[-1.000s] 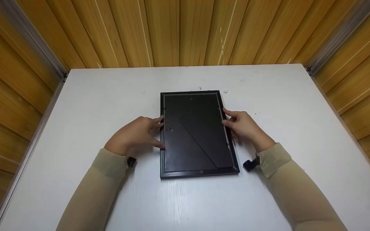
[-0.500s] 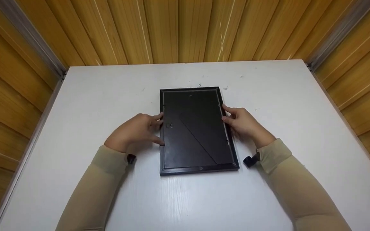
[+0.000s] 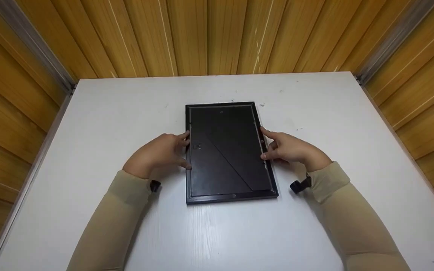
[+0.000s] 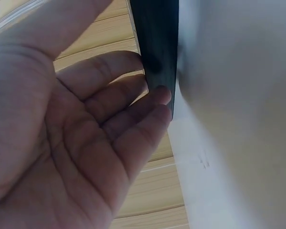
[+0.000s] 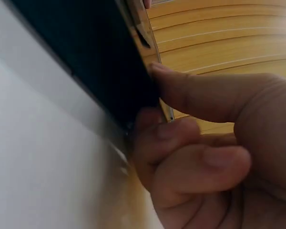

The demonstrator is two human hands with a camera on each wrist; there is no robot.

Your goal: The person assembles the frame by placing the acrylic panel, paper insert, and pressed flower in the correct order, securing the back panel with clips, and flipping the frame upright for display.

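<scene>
A black picture frame (image 3: 228,150) lies face down on the white table, its back panel and slanted stand outline showing in the head view. On its left side, my left hand (image 3: 160,154) holds the edge, thumb over the rim and fingers against the side. The left wrist view shows those fingertips touching the dark outer edge (image 4: 157,43). My right hand (image 3: 288,148) holds the opposite edge, with the thumb on the rim near a small metal tab. In the right wrist view, the right thumb (image 5: 200,93) presses the rim while other fingers curl below it beside the frame's side.
The white table (image 3: 126,98) extends around the frame on all sides. Wood-patterned panels (image 3: 220,37) wall in the back and both sides. Small dark marks dot the tabletop beyond the frame. A black wrist device (image 3: 300,185) sits at the right cuff.
My right hand has slid a little along the right edge toward me, its thumb now lower on the rim. My left hand keeps its place on the frame.
</scene>
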